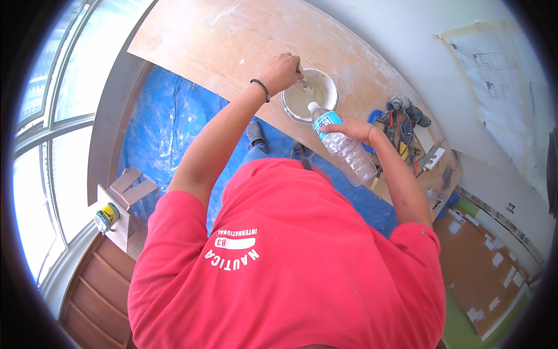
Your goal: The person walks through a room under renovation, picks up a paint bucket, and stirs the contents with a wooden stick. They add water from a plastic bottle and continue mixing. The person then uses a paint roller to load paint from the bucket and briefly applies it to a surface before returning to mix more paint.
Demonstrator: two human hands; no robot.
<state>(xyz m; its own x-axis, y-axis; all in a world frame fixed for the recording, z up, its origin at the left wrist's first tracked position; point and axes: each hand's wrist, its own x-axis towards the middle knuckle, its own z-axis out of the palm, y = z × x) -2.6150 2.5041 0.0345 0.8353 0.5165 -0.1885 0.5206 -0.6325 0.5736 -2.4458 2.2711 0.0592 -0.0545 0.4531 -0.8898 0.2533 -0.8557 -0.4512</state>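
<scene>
A: Where is the bucket (335,90)?
B: It stands on the bench (232,35), near the edge facing the person. Pale paste (297,103) is inside.
A: State of the left hand (282,71)?
B: Positioned at the bucket's left rim. Fingers narrow, pinching a small tool (303,84) directed into the bucket; its type cannot be told.
A: State of the right hand (350,127)?
B: Fingers wrapped around a clear plastic bottle (347,152), tilted, neck toward the bucket. Contact with the rim cannot be told.
A: Surroundings?
B: Assorted tools (404,131) lie on the bench at right; a blue sheet (165,116) covers the floor.
</scene>
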